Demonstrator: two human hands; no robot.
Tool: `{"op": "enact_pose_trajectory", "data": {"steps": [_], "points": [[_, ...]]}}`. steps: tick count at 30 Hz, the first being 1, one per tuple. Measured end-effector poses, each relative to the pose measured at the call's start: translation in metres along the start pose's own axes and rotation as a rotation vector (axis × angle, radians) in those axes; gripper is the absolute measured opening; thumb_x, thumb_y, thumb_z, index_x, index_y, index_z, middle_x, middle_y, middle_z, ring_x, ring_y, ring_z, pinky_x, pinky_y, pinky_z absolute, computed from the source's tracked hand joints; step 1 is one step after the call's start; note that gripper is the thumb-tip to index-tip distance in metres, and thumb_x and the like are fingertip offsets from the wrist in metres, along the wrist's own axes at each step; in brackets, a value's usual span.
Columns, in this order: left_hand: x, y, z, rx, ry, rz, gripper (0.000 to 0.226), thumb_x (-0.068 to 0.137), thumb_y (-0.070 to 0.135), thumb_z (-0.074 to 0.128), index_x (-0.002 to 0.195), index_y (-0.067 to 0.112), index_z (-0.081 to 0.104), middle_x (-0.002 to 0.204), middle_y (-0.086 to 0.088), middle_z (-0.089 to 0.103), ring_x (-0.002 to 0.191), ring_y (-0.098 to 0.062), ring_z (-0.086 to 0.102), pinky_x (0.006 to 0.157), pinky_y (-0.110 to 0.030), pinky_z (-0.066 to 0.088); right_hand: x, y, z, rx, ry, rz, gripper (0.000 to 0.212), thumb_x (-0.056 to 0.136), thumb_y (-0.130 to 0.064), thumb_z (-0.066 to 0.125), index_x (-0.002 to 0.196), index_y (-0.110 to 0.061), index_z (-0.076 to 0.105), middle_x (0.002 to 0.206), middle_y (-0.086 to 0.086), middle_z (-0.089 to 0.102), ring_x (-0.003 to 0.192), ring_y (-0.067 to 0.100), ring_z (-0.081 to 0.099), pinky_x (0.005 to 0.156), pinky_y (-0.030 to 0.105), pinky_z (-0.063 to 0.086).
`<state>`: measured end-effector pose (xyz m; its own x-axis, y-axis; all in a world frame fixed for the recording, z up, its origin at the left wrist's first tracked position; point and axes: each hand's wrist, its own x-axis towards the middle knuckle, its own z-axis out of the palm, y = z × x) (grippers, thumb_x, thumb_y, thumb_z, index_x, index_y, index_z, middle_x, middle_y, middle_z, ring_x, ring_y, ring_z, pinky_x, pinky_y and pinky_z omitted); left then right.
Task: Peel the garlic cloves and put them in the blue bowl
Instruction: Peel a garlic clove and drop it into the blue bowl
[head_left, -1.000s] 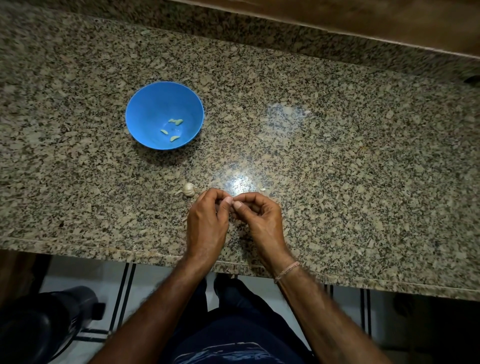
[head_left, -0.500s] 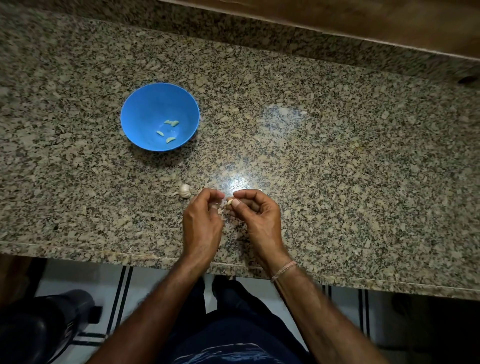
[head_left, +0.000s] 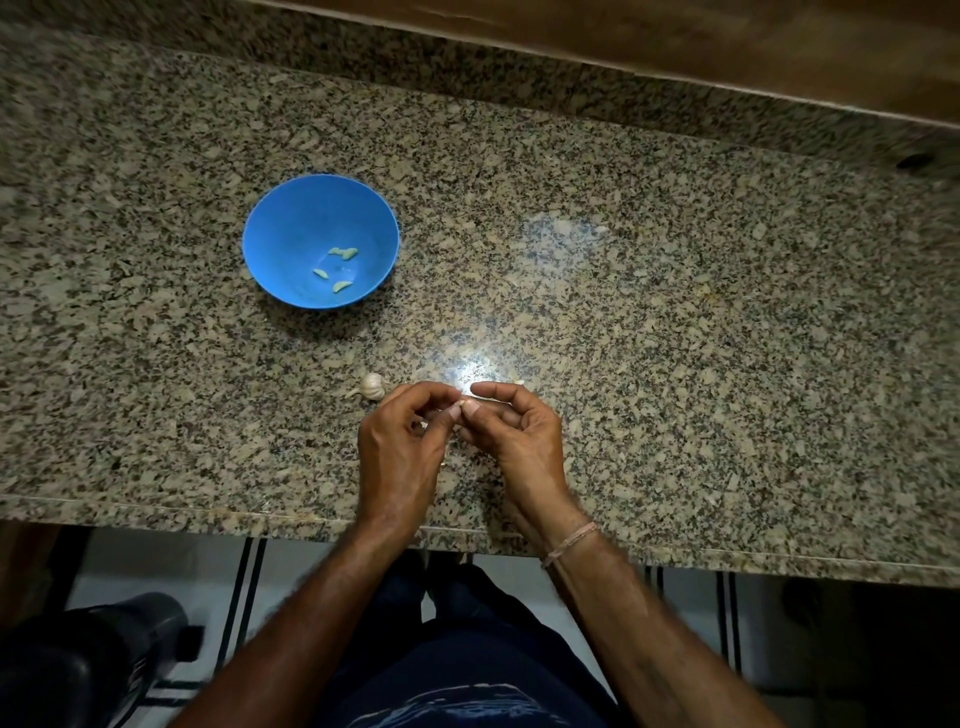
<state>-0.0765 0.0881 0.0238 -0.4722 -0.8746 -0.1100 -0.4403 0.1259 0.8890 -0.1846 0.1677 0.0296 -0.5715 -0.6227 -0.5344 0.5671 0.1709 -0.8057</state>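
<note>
A blue bowl stands on the granite counter at the left, with several peeled pale cloves in its bottom. A small garlic bulb piece lies on the counter just left of my hands. My left hand and my right hand meet near the counter's front edge. Their thumbs and fingertips pinch one small garlic clove between them. The clove is mostly hidden by my fingers.
The granite counter stretches wide to the right, with a raised stone back edge and a wooden ledge behind it. A scrap of garlic skin lies beyond my right hand. A dark object sits below the counter at lower left.
Both hands stay together on the clove near the front edge. The fingers have shifted slightly around it. The bowl and the bulb piece lie where they were.
</note>
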Motion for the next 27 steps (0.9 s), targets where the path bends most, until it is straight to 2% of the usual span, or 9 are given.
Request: {"op": "enact_pose_trajectory", "data": {"steps": [8, 17, 20, 23, 27], "points": [[0.005, 0.006, -0.013, -0.048, -0.064, -0.01, 0.009, 0.091, 0.02, 0.079, 0.099, 0.024, 0.079, 0.093, 0.013, 0.075, 0.085, -0.005, 0.071, 0.073, -0.024, 0.061, -0.005, -0.004, 0.009, -0.079, 0.03, -0.108, 0.021, 0.093, 0.0, 0.074, 0.113, -0.002, 0.069, 0.103, 0.015, 0.078, 0.102, 0.027, 0.077, 0.088, 0.033, 0.062], [0.011, 0.003, -0.027, -0.075, -0.095, -0.087, 0.004, 0.093, 0.02, 0.077, 0.093, 0.024, 0.076, 0.081, 0.011, 0.073, 0.078, -0.002, 0.07, 0.067, -0.015, 0.057, -0.014, -0.001, 0.024, -0.06, 0.105, -0.13, 0.019, 0.092, 0.001, 0.074, 0.111, -0.002, 0.07, 0.106, 0.018, 0.076, 0.105, 0.032, 0.075, 0.093, 0.043, 0.062], [0.014, -0.003, -0.029, -0.119, -0.111, -0.115, 0.004, 0.095, 0.022, 0.074, 0.095, 0.025, 0.076, 0.084, 0.009, 0.074, 0.081, -0.005, 0.07, 0.071, -0.022, 0.06, -0.018, -0.002, 0.028, -0.056, 0.136, -0.141, 0.019, 0.093, 0.001, 0.074, 0.111, -0.002, 0.07, 0.103, 0.015, 0.078, 0.102, 0.029, 0.076, 0.091, 0.039, 0.062], [0.014, -0.003, -0.033, -0.186, -0.222, -0.056, 0.014, 0.096, 0.02, 0.074, 0.108, 0.026, 0.078, 0.102, 0.012, 0.076, 0.097, -0.002, 0.071, 0.082, -0.027, 0.061, -0.023, 0.0, 0.03, -0.041, 0.163, -0.153, 0.02, 0.093, -0.001, 0.074, 0.112, -0.003, 0.069, 0.102, 0.016, 0.078, 0.101, 0.029, 0.076, 0.09, 0.037, 0.062], [0.012, -0.003, -0.034, -0.188, -0.266, 0.009, 0.014, 0.092, 0.019, 0.078, 0.102, 0.028, 0.079, 0.105, 0.01, 0.072, 0.099, -0.008, 0.07, 0.082, -0.035, 0.062, -0.028, 0.005, 0.03, -0.027, 0.197, -0.141, 0.02, 0.093, -0.001, 0.074, 0.113, -0.003, 0.069, 0.099, 0.017, 0.078, 0.096, 0.026, 0.077, 0.086, 0.035, 0.062]]}}
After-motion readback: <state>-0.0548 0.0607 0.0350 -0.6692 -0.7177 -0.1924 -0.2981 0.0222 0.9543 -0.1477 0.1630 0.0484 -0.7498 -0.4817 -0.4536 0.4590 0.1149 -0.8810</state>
